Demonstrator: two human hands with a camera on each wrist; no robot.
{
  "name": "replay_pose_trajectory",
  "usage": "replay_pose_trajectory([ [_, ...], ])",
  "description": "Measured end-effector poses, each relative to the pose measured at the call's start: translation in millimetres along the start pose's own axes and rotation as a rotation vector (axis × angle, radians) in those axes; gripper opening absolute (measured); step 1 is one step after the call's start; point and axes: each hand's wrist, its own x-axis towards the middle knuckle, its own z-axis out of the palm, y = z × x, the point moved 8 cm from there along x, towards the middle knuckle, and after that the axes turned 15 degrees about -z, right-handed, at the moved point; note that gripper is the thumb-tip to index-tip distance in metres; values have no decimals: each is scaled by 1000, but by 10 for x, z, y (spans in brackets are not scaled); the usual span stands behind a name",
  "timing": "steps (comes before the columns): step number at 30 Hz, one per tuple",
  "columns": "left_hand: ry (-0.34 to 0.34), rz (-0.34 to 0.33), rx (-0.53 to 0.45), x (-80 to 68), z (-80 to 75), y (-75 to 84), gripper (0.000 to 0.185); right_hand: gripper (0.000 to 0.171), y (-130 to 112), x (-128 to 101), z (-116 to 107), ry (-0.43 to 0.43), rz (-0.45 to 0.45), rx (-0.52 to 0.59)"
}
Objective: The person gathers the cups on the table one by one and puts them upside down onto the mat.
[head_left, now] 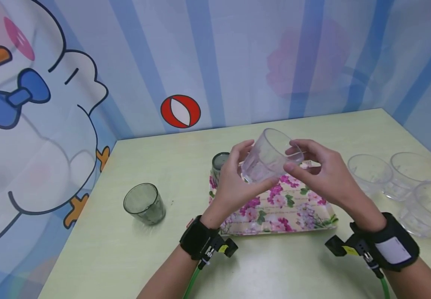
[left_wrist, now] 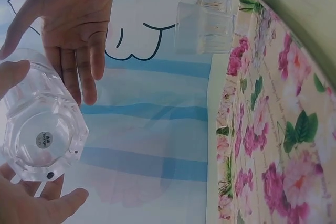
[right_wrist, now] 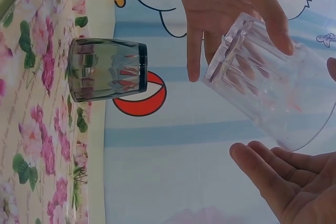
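A clear glass tumbler (head_left: 265, 160) is held tilted above a floral tray (head_left: 275, 224), its mouth towards the upper right. My left hand (head_left: 239, 176) grips its lower part, thumb in front and fingers behind. At the rim, my right hand (head_left: 321, 174) holds it between thumb and fingers. In the left wrist view the base of the clear glass (left_wrist: 44, 140) faces the camera, with a small round label. A grey-green tinted glass (right_wrist: 107, 70) stands upright on the tray; in the head view my left hand partly hides it.
Another tinted glass (head_left: 146, 205) stands on the table left of the tray. On the right are three clear glasses: one nearer (head_left: 430, 211), one behind (head_left: 413, 174) and one beside it (head_left: 368, 172). A printed cloth wall (head_left: 237, 62) borders the table's back edge.
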Motion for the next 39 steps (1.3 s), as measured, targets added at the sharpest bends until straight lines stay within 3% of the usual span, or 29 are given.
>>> replay_pose_trajectory([
  [18,18,16,-8,-15,-29,28,85,52,39,-60,46,-31,-21,-4],
  [39,14,65,-111,-32,-79,83,84,54,83,-95,107,-56,-20,23],
])
